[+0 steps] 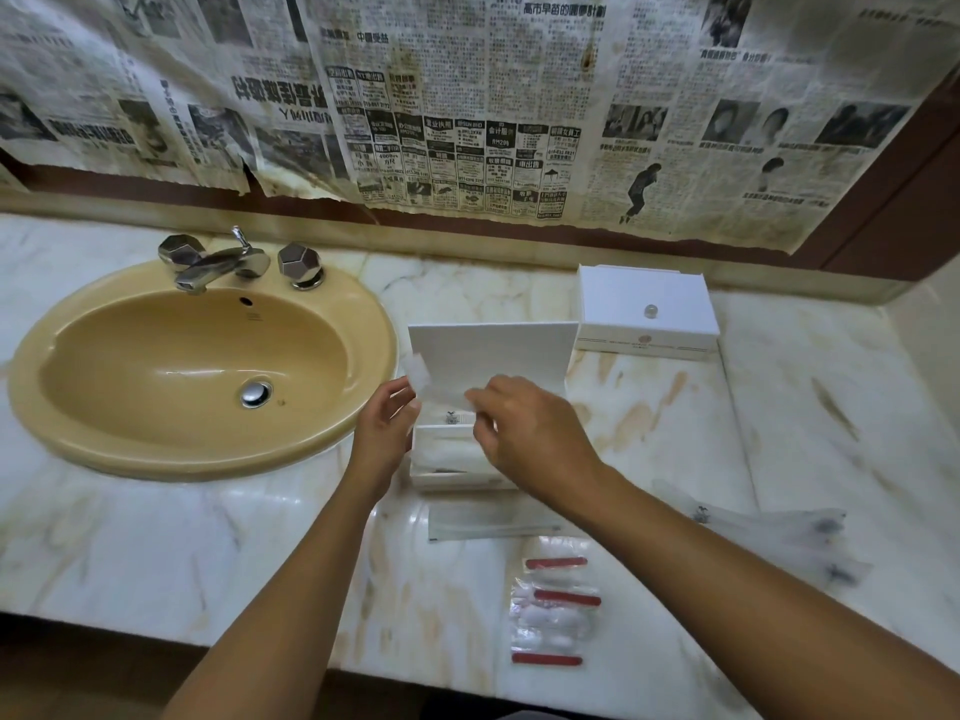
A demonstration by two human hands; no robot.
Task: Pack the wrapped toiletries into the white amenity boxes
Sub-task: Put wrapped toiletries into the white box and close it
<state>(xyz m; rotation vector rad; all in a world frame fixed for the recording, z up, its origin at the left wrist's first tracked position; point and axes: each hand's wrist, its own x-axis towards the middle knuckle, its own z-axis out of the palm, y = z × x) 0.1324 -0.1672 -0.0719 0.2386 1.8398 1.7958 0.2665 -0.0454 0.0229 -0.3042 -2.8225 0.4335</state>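
Observation:
An open white amenity box (pixel 457 478) stands on the marble counter, its lid (pixel 493 350) raised behind it. Wrapped items lie inside it. Both hands hold a thin translucent wrapped packet (pixel 439 387) above the box: my left hand (pixel 384 433) pinches its left end and my right hand (pixel 524 433) pinches its right end. A second white amenity box (pixel 647 309) with a small knob sits shut behind and to the right. Near the front edge lie small wrapped kits with red strips (pixel 556 610), and a flat long packet (pixel 488 522) lies just before the open box.
A tan sink (pixel 104 449) with chrome taps (pixel 218 262) fills the left of the counter. More translucent wrapped packets (pixel 779 532) lie at the right. Newspaper sheets (pixel 467 96) cover the wall behind.

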